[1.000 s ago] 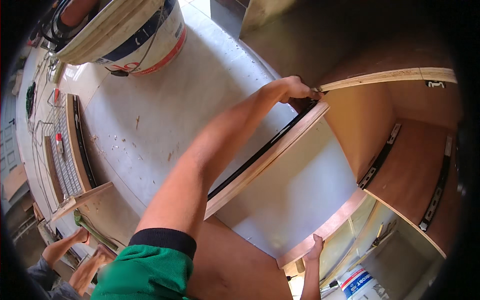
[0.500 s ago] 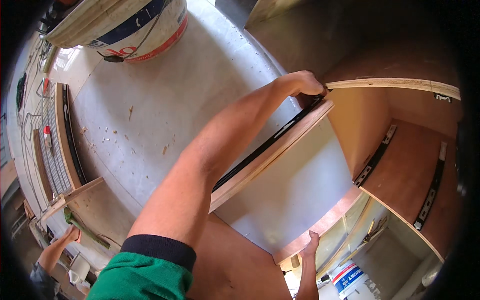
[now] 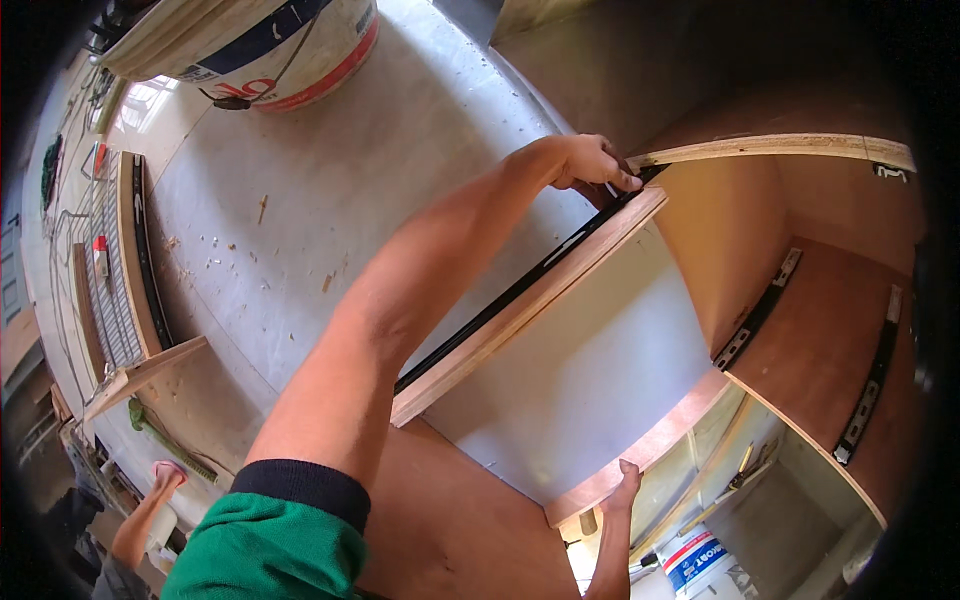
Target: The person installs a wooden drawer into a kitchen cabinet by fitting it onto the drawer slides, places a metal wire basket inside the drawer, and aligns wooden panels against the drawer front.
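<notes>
Here your left hand [image 3: 592,162] is stretched out along the drawer [image 3: 590,370], its grip clenched on the far end of the drawer's left side, where the black slide rail [image 3: 520,290] runs along the plywood edge. Your fingertips [image 3: 625,183] press right at the corner, just beside the pale front edge of the cabinet [image 3: 780,150]. Your right hand [image 3: 626,482] comes up from below and rests its grip against the drawer's right side wall; from here you cannot tell how far the fingers wrap around it. The drawer sits tilted at the mouth of the cabinet, its white bottom panel facing up, its far end meeting the opening. Inside the cabinet, two black rails [image 3: 758,308] are fixed on the brown wall. On the floor [image 3: 330,190] beyond your arm stands a white bucket [image 3: 270,40], with wood chips scattered near it. A second bucket [image 3: 700,560] sits below the cabinet.
</notes>
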Action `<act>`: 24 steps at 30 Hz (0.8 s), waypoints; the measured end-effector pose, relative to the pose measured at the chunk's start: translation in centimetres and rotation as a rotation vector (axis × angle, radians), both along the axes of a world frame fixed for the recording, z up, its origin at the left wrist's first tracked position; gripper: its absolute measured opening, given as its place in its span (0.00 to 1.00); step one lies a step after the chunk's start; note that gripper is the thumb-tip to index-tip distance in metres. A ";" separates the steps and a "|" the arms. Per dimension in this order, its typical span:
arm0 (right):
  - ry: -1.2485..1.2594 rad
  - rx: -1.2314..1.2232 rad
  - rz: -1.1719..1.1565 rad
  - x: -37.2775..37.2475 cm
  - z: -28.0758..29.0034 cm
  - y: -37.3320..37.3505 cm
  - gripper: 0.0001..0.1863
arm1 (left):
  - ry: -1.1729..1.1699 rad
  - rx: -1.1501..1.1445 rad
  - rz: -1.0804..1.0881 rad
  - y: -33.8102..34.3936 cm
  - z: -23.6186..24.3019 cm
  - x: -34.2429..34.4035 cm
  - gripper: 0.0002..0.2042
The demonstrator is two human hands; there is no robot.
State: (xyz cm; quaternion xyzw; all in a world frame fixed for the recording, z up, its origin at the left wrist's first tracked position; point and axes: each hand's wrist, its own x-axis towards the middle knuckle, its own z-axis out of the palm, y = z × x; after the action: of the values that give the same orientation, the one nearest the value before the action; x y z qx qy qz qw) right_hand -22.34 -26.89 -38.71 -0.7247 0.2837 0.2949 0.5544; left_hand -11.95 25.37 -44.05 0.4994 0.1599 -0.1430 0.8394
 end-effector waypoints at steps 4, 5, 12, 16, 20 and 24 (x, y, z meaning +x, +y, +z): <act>0.019 0.017 0.018 0.5 -0.2 -0.3 0.30 | -0.043 -0.142 0.070 -1.2 -0.6 -1.8 0.25; 0.017 0.017 0.022 0.6 -0.2 -0.3 0.30 | -0.045 -0.141 0.073 -1.1 -0.7 -1.9 0.25; -0.002 0.160 0.061 0.8 -0.6 -1.0 0.32 | -0.062 -0.174 0.077 -1.7 -0.8 -2.2 0.27; -0.021 0.089 0.074 0.6 -0.2 -0.5 0.32 | -0.021 -0.362 0.206 -2.1 -1.9 -1.0 0.25; -0.019 0.094 0.073 0.4 0.1 0.1 0.32 | 0.184 0.095 0.221 -1.9 0.6 1.4 0.22; -0.074 0.040 0.084 0.0 0.7 1.8 0.23 | 0.202 0.306 0.240 -2.0 1.8 2.4 0.23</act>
State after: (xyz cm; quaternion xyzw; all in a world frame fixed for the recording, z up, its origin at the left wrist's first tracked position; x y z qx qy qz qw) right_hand -22.36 -25.05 -38.04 -0.7351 0.2263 0.2963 0.5662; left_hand -9.58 23.42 -42.26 0.5814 0.3214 -0.0653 0.7446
